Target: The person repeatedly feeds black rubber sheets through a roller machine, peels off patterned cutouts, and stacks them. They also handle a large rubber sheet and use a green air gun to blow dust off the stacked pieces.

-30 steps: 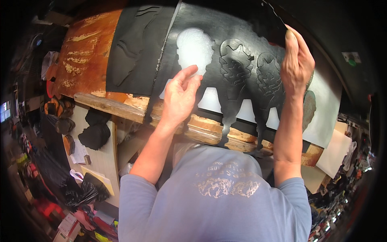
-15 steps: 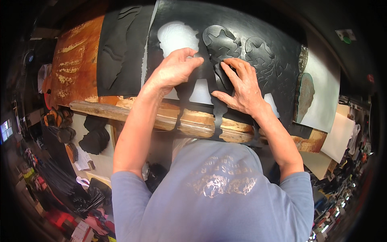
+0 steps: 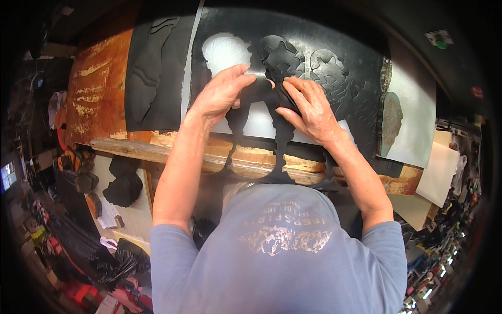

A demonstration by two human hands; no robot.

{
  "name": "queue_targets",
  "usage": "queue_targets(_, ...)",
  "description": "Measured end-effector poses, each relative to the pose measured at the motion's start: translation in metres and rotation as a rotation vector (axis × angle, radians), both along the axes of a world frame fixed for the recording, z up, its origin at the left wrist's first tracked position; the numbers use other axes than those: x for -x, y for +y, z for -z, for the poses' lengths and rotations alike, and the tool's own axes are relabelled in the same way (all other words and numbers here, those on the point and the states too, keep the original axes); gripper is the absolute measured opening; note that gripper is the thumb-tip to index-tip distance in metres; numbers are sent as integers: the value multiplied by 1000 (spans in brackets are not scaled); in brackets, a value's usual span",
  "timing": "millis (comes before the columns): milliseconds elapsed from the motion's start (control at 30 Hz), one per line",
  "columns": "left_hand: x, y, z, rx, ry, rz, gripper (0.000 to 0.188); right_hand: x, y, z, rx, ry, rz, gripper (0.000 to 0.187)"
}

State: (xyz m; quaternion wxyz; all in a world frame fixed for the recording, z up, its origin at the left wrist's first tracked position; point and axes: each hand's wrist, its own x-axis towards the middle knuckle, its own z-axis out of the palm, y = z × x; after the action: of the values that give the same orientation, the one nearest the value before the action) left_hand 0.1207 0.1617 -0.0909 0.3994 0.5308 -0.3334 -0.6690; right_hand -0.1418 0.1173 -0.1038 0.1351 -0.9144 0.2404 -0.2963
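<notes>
A thin black sheet (image 3: 214,23), rubber-like, covers the bench top and is cut with several rounded sole-like shapes. Its lower strips hang past the front edge towards me. At the first cut-out, where a pale surface shows through, my left hand (image 3: 218,95) pinches the sheet's narrow strip between thumb and fingers. My right hand (image 3: 309,109) is closed on a black cut piece (image 3: 281,60) with a jagged edge, its fingers on top and the thumb nearer me. The parts of the piece under my palm are hidden.
A weathered wooden beam (image 3: 151,150) runs along the bench front. Another black sheet (image 3: 149,78) lies on brown board (image 3: 97,73) at the left. To the right, a greenish sole-shaped plate (image 3: 391,123) rests on a grey sheet (image 3: 415,110). Dark pieces (image 3: 124,183) are stacked lower left.
My right thumb has drawn closer to its fingers over the cut piece. My left hand has shifted slightly left, its lower fingers more curled in. The whole view has shifted a little.
</notes>
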Motion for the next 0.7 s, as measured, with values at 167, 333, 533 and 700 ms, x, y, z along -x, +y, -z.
queue_targets(167,19,20,-17,101,-435,-201,49,11,-27,-6,-423,-191,236,31)
queue_targets(333,67,53,-25,343,-261,-412,31,50,-72,-43,-835,-1059,288,37)
queue_targets(533,109,40,-30,40,-223,-120,55,98,-36,-56,32,-172,359,38)
queue_targets(700,109,7,-36,-30,-259,61,70,96,4,-6,-23,135,198,62)
